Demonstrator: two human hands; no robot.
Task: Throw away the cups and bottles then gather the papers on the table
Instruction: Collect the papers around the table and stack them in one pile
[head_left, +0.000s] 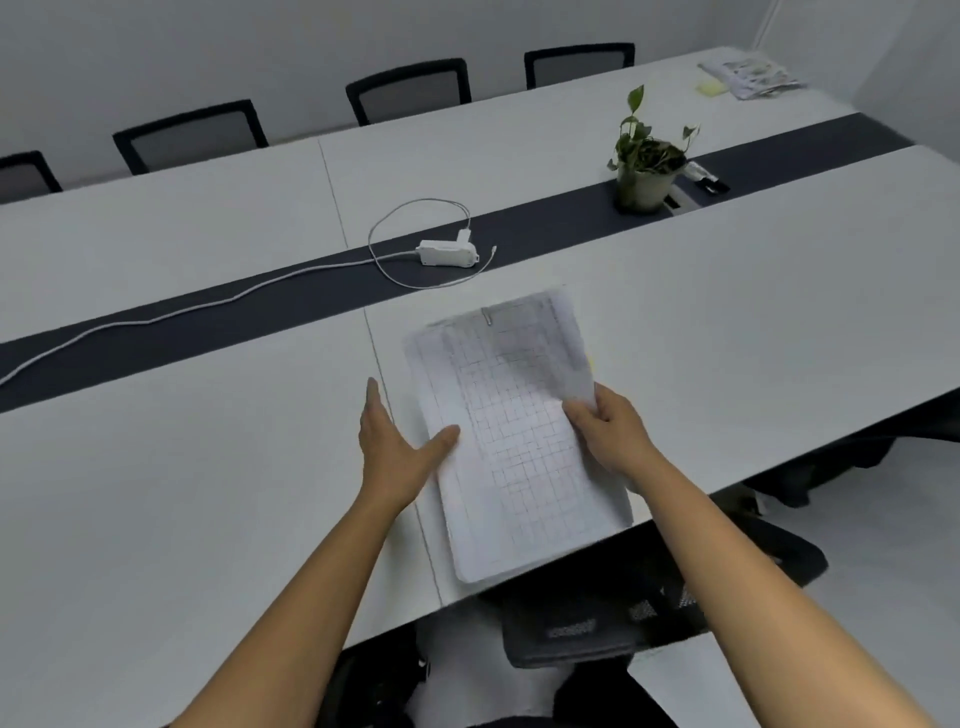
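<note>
A stack of white papers (511, 441) with a printed grid lies near the front edge of the long white table (182, 493). My right hand (610, 428) pinches the stack's right edge, and a blurred top sheet lifts there. My left hand (397, 449) lies flat with fingers spread, its thumb resting on the stack's left edge. Another pile of printed papers (750, 78) sits at the far right corner beside a yellow note pad (711, 87). No cups or bottles are in view.
A white power strip (447, 252) with looping white cables lies on the dark centre strip. A potted plant (644, 161) stands further right. Black chairs (410, 91) line the far side; another chair (623, 613) stands below the near edge.
</note>
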